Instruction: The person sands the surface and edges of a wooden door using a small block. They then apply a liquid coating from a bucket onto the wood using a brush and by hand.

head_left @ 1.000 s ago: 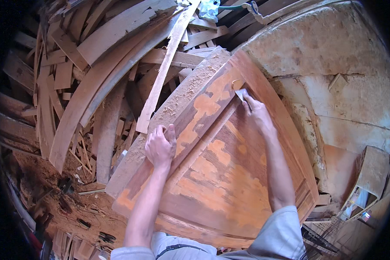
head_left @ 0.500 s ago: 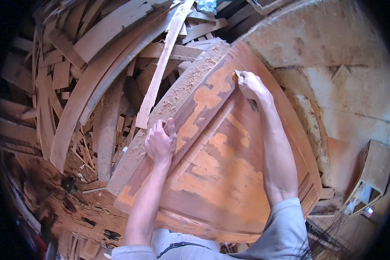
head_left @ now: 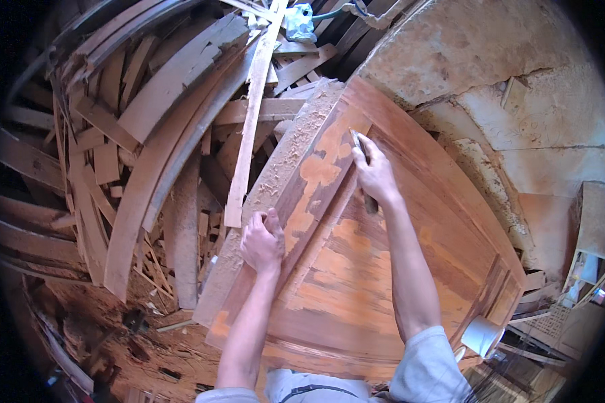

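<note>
A reddish-brown wooden panel (head_left: pixel 444 221) with raised borders lies in front of me, smeared with patches of orange filler (head_left: pixel 320 170). Near its far corner, my right hand (head_left: pixel 375 171) is closed on a putty knife (head_left: pixel 355 137); the blade tip touches or nearly touches the panel's border strip, and a dark handle end shows below my palm. My left hand (head_left: pixel 262 245) rests at the panel's left border with its fingers curled and thumb up. Whatever those fingers may hold is hidden.
A plank covered in shavings (head_left: pixel 275 161) runs along the panel's left side. Beyond it lie heaped wood offcuts (head_left: pixel 181 141) and a long thin strip (head_left: pixel 252 127). A white cup-like container (head_left: pixel 481 337) stands by the near right corner. Stained boards (head_left: pixel 477 54) are at the far right.
The view has shifted, and the white container has come into sight. My right hand has drawn the putty knife slightly back toward me along the border strip. My left hand keeps its place.
</note>
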### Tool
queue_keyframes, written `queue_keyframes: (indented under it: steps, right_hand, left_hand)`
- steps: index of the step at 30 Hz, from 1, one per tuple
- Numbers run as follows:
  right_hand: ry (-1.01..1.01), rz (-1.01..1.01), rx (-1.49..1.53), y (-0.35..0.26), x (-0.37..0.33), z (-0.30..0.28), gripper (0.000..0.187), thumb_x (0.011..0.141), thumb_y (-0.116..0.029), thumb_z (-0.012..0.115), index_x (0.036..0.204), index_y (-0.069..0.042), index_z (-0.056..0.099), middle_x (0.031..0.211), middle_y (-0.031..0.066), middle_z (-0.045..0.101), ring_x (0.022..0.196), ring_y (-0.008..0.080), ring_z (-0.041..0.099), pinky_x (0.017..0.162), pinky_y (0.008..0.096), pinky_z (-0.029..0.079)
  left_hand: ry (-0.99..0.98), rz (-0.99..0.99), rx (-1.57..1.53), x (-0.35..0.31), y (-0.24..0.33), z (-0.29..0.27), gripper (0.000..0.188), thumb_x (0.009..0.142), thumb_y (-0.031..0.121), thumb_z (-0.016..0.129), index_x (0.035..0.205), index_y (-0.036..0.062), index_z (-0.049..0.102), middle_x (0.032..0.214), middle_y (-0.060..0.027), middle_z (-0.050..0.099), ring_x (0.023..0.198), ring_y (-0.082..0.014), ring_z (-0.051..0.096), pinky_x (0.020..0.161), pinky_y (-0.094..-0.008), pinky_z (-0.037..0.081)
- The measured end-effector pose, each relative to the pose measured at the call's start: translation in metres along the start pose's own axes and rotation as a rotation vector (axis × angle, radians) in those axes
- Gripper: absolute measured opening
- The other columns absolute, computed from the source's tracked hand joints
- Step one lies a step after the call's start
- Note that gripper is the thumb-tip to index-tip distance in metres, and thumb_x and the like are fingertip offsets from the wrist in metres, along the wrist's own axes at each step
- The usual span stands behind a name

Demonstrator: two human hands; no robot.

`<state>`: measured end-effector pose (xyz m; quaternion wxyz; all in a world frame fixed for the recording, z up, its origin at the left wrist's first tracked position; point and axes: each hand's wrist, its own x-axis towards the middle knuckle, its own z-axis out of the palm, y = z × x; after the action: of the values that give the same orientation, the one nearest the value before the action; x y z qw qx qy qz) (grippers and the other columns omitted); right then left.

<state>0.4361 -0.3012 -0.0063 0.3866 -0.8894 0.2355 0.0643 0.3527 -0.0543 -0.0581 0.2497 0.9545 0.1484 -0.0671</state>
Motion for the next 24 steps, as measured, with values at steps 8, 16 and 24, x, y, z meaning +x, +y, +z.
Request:
queue_keyframes:
  steps: [8, 16, 24]
  right_hand:
    - [0.176, 0.089, -0.111, -0.031, 0.065, 0.031, 0.048, 0.100, -0.034, 0.043, 0.142, -0.011, 0.049, 0.124, 0.0282, 0.061, 0.116, 0.0443, 0.059, 0.101, 0.0488, 0.047]
    - [0.166, 0.098, -0.216, -0.033, 0.077, 0.043, 0.040, 0.100, -0.030, 0.041, 0.133, -0.011, 0.054, 0.113, 0.0342, 0.063, 0.108, 0.0490, 0.061, 0.095, 0.0571, 0.047]
    - [0.005, 0.049, -0.295, -0.017, 0.071, 0.021, 0.034, 0.096, -0.024, 0.044, 0.120, -0.008, 0.063, 0.114, 0.0303, 0.064, 0.110, 0.0456, 0.062, 0.095, 0.0514, 0.050]
  left_hand:
    - [-0.057, 0.002, -0.015, 0.001, 0.000, -0.003, 0.055, 0.100, 0.055, 0.040, 0.092, 0.0080, 0.067, 0.091, -0.0147, 0.071, 0.084, -0.0347, 0.067, 0.073, -0.0473, 0.050]
    - [-0.050, 0.032, -0.031, -0.001, 0.000, 0.000, 0.054, 0.102, 0.053, 0.038, 0.094, 0.0080, 0.065, 0.090, -0.0166, 0.069, 0.086, -0.0367, 0.066, 0.073, -0.0496, 0.049]
    - [-0.083, 0.002, -0.034, 0.001, 0.005, -0.003, 0.053, 0.101, 0.053, 0.039, 0.094, 0.0085, 0.066, 0.093, -0.0150, 0.070, 0.087, -0.0353, 0.066, 0.076, -0.0479, 0.050]
